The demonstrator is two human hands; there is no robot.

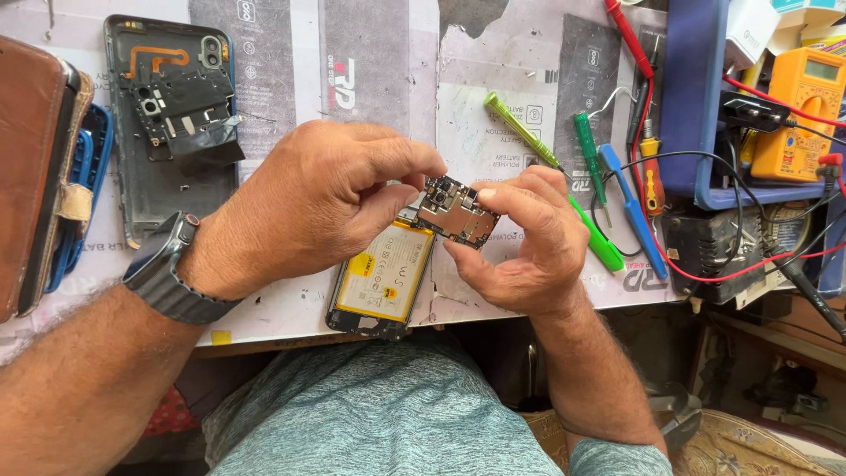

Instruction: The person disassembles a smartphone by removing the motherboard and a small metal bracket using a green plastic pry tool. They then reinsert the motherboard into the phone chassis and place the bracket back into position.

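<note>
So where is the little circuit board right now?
In the head view, the circuit board sits mid-frame, pinched between the left hand and right hand, just above the opened phone.

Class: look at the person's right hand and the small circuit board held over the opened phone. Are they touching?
Touching. The head view shows the right hand pinching the circuit board at its right edge, thumb and fingers pressed against it, while the left hand grips its other side.
</note>
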